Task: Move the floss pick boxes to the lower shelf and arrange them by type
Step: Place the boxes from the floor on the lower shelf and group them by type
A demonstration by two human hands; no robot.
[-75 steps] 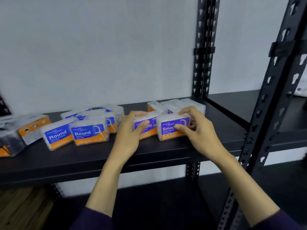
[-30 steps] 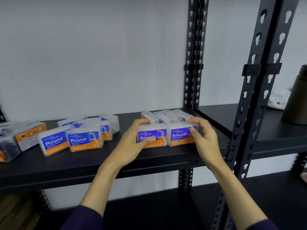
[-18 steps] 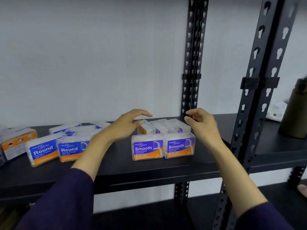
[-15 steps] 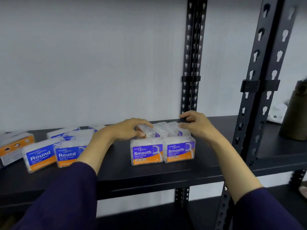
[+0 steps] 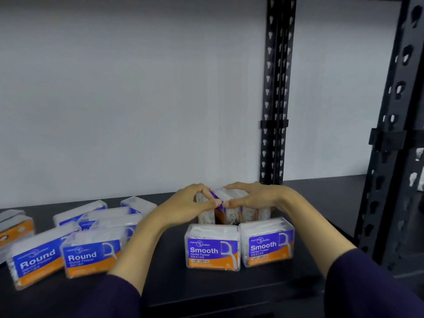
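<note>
Standing upright at the shelf's [image 5: 229,292] front edge, two "Smooth" boxes [image 5: 212,246] face forward, side by side, blocking the lower part of the back row of boxes [image 5: 234,210]. The left hand [image 5: 190,206] and right hand [image 5: 254,196] both grasp that back row. "Round" boxes [image 5: 89,253] lie towards the left edge, blurred.
</note>
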